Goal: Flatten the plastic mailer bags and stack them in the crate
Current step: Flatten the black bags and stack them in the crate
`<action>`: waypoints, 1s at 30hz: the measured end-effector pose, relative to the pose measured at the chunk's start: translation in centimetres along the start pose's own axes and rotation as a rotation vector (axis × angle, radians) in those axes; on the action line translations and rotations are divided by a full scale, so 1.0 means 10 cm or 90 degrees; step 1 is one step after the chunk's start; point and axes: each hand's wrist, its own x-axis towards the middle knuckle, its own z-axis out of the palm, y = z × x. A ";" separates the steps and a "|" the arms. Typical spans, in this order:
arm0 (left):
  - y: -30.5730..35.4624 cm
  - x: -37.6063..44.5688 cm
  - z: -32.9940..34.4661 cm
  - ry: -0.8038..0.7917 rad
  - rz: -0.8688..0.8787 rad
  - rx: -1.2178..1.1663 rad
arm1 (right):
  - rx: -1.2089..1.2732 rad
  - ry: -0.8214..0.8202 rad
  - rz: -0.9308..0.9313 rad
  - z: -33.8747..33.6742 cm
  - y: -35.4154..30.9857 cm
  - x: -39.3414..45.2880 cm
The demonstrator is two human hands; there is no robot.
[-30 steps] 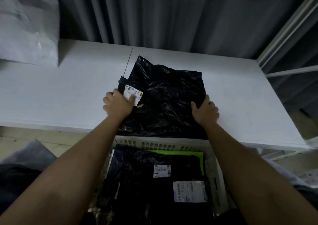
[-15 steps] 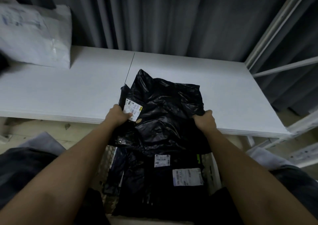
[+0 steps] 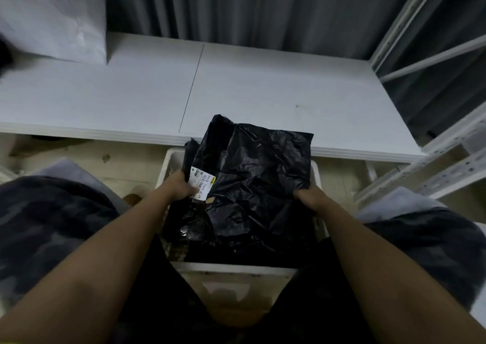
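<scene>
Left hand (image 3: 181,185) pinches the black mailer bag (image 3: 252,185) by its label (image 3: 202,185) — right hand (image 3: 309,199) grips the opposite edge — and the bag hangs over the white crate (image 3: 236,267), below the table (image 3: 263,93) edge.

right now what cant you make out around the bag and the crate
Head view only:
- Crate contents: hidden under the black mailer bag.
- Label print: too small, partly under the left hand.
- Right hand fingertips: tucked beneath the bag.
- White parcel: cut off top-left.
</scene>
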 end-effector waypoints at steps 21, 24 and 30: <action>-0.20 0.34 0.75 -0.103 0.121 0.516 | -0.768 -0.101 -0.161 0.63 0.39 0.54; -0.16 0.41 0.93 -0.178 0.252 0.609 | -0.797 -0.248 -0.226 0.81 0.37 0.68; -0.24 0.57 1.35 -0.247 0.277 0.755 | -0.835 -0.321 -0.173 1.02 0.65 0.88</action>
